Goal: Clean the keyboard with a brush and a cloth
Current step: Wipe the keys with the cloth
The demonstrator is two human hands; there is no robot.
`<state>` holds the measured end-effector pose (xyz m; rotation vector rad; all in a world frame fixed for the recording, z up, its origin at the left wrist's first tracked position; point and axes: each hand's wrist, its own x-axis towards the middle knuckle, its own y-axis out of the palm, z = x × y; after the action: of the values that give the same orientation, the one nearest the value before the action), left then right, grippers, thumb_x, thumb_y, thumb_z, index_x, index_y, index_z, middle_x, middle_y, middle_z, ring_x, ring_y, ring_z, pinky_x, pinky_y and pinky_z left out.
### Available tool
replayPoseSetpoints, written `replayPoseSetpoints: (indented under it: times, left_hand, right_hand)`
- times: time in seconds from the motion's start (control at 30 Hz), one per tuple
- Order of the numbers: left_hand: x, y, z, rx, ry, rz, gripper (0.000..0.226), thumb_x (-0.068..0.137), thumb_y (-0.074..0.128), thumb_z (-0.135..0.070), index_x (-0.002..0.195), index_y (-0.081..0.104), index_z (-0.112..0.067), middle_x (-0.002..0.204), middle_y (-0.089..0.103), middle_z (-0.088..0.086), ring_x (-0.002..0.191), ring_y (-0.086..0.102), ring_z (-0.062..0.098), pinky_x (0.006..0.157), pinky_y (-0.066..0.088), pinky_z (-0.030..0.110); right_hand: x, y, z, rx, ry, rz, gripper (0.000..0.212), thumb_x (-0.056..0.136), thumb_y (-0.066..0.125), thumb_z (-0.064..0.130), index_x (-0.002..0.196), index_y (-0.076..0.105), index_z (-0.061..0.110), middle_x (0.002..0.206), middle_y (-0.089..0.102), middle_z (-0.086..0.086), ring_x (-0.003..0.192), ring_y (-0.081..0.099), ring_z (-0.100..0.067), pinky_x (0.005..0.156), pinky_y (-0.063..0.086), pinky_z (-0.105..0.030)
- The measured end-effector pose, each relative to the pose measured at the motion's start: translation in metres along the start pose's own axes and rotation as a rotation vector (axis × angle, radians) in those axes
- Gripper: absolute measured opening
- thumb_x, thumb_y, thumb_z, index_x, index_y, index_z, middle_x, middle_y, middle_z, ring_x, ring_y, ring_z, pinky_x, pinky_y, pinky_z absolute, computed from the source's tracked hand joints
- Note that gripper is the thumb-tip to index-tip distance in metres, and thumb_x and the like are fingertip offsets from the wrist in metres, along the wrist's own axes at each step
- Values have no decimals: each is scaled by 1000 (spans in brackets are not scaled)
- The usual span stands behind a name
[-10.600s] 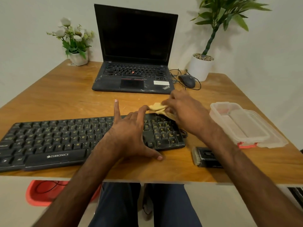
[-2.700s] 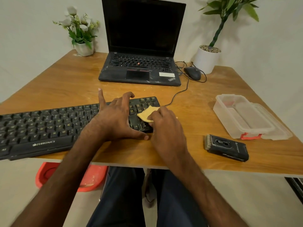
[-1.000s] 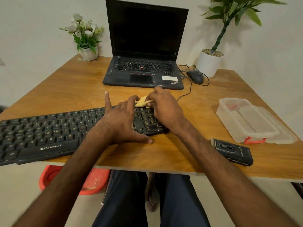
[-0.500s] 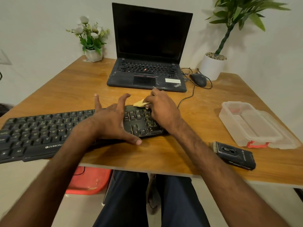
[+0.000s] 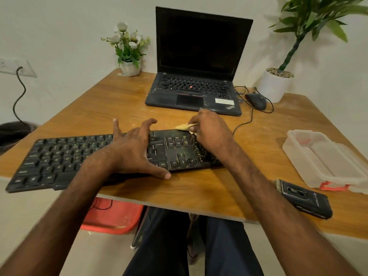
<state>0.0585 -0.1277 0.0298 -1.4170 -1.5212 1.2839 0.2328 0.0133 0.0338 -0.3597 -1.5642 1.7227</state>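
- Head view looks down on a long black keyboard (image 5: 59, 154). It's flat matte plastic with pale lettering on the keys, and it lies slantwise along the near side of the table (image 5: 99, 108). Its left near corner seems to hang over the edge.
- A small yellowish cloth (image 5: 184, 126), all crumpled, is at the keyboard's far rim near the right end.
- Right hand (image 5: 211, 132) has its fingers curled round that cloth and pinches it against the rim.
- Left hand (image 5: 131, 154) is splayed over the middle keys with fingers arched and thumb tip down by the near edge. It grips nothing.
- The brush (image 5: 304, 198) is a blocky black thing with short bristles at one end. It lies on the table's right near side, well apart from both hands.
- Just beyond it is a clear plastic box (image 5: 322, 158) with rounded corners and a red clip.
- The tabletop is orange-brown wood grain, a bit shiny.
- Further back are an open black laptop (image 5: 199, 66) with a dark screen and a black corded mouse (image 5: 256, 101) beside it.
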Motion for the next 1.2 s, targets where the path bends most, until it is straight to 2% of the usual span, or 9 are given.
replayPoseSetpoints:
  times: [0.13, 0.3, 0.43, 0.5, 0.67, 0.8, 1.0, 1.2]
  left_hand:
    - [1, 0, -6, 26, 5, -16, 147, 42, 65, -93, 151, -13, -30, 154, 44, 9, 147, 33, 25, 112, -25, 64]
    - [-1, 1, -7, 47, 14, -28, 148, 44, 60, -94, 151, -15, -26, 156, 41, 8, 148, 33, 22, 113, -23, 65]
    - [-1, 1, -4, -7, 25, -22, 143, 44, 64, -94, 148, -11, -33, 151, 48, 4, 145, 37, 22, 111, -27, 64]
    - [-1, 2, -6, -31, 35, -27, 142, 44, 65, -93, 148, -10, -33, 150, 49, 4, 145, 38, 22, 111, -28, 62]
    - [-1, 9, -19, -5, 76, -52, 142, 46, 63, -94, 150, -11, -30, 152, 46, 6, 146, 36, 20, 113, -26, 61]
    - [-1, 11, -20, 1, 70, -58, 142, 45, 61, -95, 149, -10, -31, 153, 45, 6, 146, 37, 20, 113, -26, 61]
    - [-1, 9, -16, -33, 86, -54, 140, 40, 58, -99, 147, -5, -34, 151, 47, 4, 144, 38, 21, 113, -28, 59]
    - [8, 12, -42, 12, 157, -74, 138, 49, 67, -91, 148, -4, -28, 147, 51, 5, 142, 42, 21, 114, -26, 59]
  right_hand:
    - [-3, 7, 28, 11, -124, 12, 23, 94, 62, 18, 116, 68, 19, 111, 56, 0, 105, 51, -14, 91, 41, -26]
    - [2, 16, 51, 46, -294, 24, 26, 93, 62, 13, 118, 67, 18, 111, 55, -1, 104, 50, -15, 91, 46, -30]
    - [0, 5, 18, -23, -205, 52, 26, 94, 61, 16, 119, 67, 22, 110, 57, 2, 104, 51, -13, 91, 43, -26]
    - [-4, 0, 4, -18, -162, 39, 24, 93, 62, 15, 115, 69, 22, 106, 58, 3, 100, 53, -14, 87, 48, -31]
    - [-15, 7, 22, 25, -304, 14, 22, 92, 64, 19, 113, 70, 20, 107, 57, 0, 99, 50, -14, 86, 43, -30]
    - [-14, 12, 24, -1, -341, -13, 25, 91, 65, 19, 116, 69, 22, 110, 58, -1, 100, 51, -16, 89, 43, -33]
    - [-21, -5, -22, -2, -230, -20, 19, 92, 63, 19, 109, 72, 20, 103, 58, -1, 98, 52, -17, 82, 48, -40]
    - [-28, -1, -7, -20, -265, -21, 23, 93, 62, 20, 114, 70, 21, 109, 56, -1, 101, 49, -16, 84, 44, -32]
